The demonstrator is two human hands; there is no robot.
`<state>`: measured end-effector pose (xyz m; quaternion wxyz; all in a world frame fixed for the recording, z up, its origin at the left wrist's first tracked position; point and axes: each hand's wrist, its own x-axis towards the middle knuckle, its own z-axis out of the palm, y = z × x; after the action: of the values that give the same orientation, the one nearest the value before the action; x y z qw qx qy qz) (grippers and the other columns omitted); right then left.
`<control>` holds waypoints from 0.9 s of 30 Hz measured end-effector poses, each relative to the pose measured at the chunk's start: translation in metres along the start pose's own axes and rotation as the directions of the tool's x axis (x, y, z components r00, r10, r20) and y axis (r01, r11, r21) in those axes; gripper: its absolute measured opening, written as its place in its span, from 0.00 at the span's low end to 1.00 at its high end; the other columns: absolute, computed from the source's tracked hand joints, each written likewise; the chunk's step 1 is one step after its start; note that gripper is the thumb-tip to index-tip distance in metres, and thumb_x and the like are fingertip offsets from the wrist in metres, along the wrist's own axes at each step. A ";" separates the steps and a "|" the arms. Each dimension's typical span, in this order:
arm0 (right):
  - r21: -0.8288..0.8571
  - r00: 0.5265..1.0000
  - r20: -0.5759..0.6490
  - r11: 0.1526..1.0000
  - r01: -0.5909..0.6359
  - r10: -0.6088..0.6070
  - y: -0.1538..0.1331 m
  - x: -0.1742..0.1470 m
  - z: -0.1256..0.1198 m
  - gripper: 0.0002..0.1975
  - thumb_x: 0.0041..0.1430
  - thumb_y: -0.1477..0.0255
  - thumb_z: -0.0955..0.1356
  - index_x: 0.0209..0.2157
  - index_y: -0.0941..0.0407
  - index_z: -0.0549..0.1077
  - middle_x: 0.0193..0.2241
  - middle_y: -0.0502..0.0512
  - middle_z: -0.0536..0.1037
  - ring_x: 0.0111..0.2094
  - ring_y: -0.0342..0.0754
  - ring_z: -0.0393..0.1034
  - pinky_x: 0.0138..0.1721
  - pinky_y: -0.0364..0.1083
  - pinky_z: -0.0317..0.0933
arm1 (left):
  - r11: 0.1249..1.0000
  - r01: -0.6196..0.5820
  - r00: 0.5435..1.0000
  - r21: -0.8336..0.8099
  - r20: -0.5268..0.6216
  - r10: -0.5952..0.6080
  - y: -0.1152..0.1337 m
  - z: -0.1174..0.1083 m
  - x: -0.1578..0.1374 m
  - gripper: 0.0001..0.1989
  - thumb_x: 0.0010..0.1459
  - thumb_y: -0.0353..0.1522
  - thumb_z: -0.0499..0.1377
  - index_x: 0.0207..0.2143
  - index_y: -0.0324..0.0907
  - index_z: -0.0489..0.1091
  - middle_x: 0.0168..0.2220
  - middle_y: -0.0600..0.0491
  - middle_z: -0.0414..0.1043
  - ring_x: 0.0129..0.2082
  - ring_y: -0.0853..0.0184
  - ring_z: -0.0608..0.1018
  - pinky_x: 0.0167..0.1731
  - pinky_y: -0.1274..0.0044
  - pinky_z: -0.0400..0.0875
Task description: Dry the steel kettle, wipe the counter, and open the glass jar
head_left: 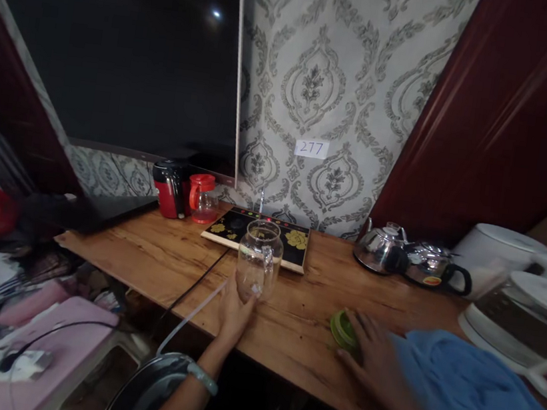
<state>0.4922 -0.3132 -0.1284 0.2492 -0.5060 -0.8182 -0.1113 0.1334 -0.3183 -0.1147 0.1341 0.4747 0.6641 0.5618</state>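
Observation:
My left hand (235, 314) is wrapped round the lower part of a clear glass jug (260, 257), which has a handle and an uncovered mouth. The jug is upright over the front of the wooden table, before a black tea tray with gold flowers (296, 238). To the right, my right hand (374, 356) has its fingers and thumb around a green lid (342, 330) on the table. Its fingers hide part of the lid. A crumpled blue cloth (467, 378) lies beside that hand.
On the wooden table (146, 255), a red kettle (171, 188) and a red-lidded glass jug (202, 199) stand at the back left. Two steel teapots (381, 247) and a white-lidded glass pot (525, 319) are at the right. A black bucket (149, 387) sits below the front edge.

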 end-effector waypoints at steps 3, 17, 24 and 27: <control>-0.044 0.999 0.010 0.998 -0.037 0.037 -0.018 0.011 0.010 0.28 0.60 0.63 0.64 0.61 0.53 0.69 0.59 0.66 0.73 0.58 0.65 0.67 0.57 0.64 0.60 | 1.000 -0.009 1.000 -0.013 -0.010 0.009 -0.004 0.001 0.001 0.42 0.48 0.40 0.66 0.64 0.41 0.60 0.64 0.38 0.65 0.65 0.48 0.67 0.64 0.57 0.61; 0.171 0.996 -0.091 0.984 0.039 -0.024 -0.050 0.032 -0.010 0.30 0.58 0.59 0.69 0.61 0.52 0.69 0.48 0.64 0.76 0.50 0.63 0.69 0.54 0.63 0.62 | 0.989 -0.008 0.993 -0.151 -0.121 -0.011 0.026 -0.014 -0.027 0.20 0.54 0.43 0.62 0.46 0.42 0.70 0.45 0.44 0.73 0.47 0.55 0.77 0.49 0.63 0.73; 0.300 0.988 0.084 0.949 0.096 -0.127 -0.097 0.023 -0.050 0.35 0.61 0.66 0.67 0.69 0.46 0.57 0.60 0.61 0.70 0.54 0.58 0.72 0.51 0.55 0.70 | 0.910 0.243 0.824 -0.337 0.566 -0.010 0.075 -0.014 -0.081 0.34 0.53 0.50 0.65 0.56 0.40 0.67 0.31 0.52 0.75 0.31 0.63 0.77 0.34 0.72 0.72; 0.353 0.971 0.096 0.920 0.171 -0.217 -0.124 0.015 -0.059 0.39 0.59 0.66 0.69 0.70 0.46 0.54 0.63 0.60 0.70 0.58 0.60 0.69 0.55 0.57 0.69 | 0.819 0.384 0.795 -0.426 0.603 -0.059 0.089 -0.008 -0.092 0.36 0.51 0.51 0.66 0.57 0.42 0.67 0.41 0.47 0.78 0.40 0.61 0.79 0.42 0.71 0.73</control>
<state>0.3944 -0.3844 -0.0615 0.2657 -0.3774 -0.8861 0.0427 0.2178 -0.4026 -0.0672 0.5169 0.4788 0.4661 0.5351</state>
